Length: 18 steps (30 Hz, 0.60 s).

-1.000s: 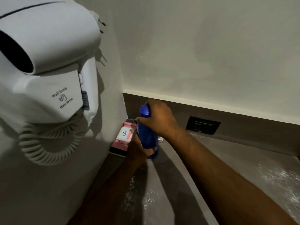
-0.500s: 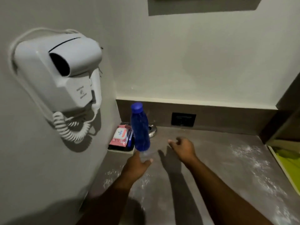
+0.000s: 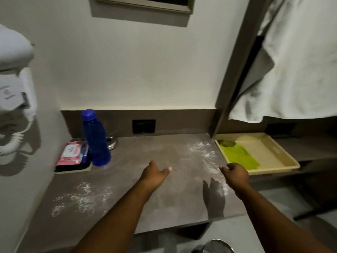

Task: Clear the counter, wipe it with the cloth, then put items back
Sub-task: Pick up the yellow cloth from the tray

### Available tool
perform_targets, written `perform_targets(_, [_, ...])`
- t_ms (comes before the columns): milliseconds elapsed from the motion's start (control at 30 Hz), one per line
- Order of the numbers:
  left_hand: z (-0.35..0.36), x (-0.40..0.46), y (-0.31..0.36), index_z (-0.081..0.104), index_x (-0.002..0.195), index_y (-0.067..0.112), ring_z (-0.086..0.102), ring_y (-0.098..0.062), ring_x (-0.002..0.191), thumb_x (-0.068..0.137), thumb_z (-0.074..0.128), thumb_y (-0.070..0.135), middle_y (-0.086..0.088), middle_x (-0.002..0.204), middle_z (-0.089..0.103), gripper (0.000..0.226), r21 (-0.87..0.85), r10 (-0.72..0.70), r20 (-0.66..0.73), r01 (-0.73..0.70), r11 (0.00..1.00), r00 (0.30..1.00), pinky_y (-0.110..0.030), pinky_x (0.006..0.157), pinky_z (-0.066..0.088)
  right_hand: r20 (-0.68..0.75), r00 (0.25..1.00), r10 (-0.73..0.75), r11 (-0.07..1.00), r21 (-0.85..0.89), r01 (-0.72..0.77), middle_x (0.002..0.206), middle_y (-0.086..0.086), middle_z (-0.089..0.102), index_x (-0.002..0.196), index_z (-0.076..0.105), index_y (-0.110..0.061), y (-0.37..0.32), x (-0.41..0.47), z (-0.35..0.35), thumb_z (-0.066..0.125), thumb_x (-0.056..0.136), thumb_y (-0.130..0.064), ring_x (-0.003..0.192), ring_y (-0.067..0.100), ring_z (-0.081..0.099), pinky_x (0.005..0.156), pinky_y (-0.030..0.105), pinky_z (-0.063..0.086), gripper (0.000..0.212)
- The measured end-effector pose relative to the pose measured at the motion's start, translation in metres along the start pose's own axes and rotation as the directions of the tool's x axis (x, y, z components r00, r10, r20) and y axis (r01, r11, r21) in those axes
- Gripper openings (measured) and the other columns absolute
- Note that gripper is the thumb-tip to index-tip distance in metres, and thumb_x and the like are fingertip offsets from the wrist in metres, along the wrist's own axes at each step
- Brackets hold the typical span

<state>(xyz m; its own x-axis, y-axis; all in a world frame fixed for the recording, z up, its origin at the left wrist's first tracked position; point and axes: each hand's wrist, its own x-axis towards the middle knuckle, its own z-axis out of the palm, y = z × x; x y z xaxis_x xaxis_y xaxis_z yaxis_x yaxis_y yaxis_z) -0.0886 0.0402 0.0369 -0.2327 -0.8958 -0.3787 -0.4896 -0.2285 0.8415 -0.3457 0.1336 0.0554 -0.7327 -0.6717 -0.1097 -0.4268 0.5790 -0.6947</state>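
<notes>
A: Where do we have the cloth relative to the hands?
B: We see the green cloth [image 3: 238,155] in the cream tray [image 3: 277,152], mid right of frame, just up and right of the right hand [image 3: 235,173]. Not touching. Right hand loosely curled, holding nothing. Left hand [image 3: 155,173] is centre frame over the counter [image 3: 164,207], open, fingers spread, also empty.
A: Other items?
B: Blue bottle [image 3: 95,138] upright at mid left, well apart from the left hand, beside a pink wipes pack [image 3: 72,152] on a dark tray [image 3: 73,168]. White powder [image 3: 80,198] is scattered on the counter lower left and near the right hand.
A: What can't we make out?
B: Metal object [image 3: 113,142] behind the bottle is half hidden. Hair dryer [image 3: 14,73] is cut off at the left edge, and its label is blurred.
</notes>
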Motion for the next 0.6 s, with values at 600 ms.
perform_targets(600, [0.340, 0.152, 0.168, 0.052, 0.125, 0.003, 0.055, -0.033, 0.116, 0.091, 0.060, 0.024, -0.018, 0.133, 0.055, 0.040, 0.136, 0.027, 0.067, -0.036, 0.990, 0.997, -0.026, 0.088, 0.042, 0.105, 0.993, 0.054, 0.993, -0.111, -0.042, 0.127, 0.026, 0.060, 0.127, 0.052, 0.005, 0.134, 0.287, -0.090, 0.065, 0.087, -0.040, 0.121, 0.041, 0.053, 0.095, 0.039, 0.044, 0.062])
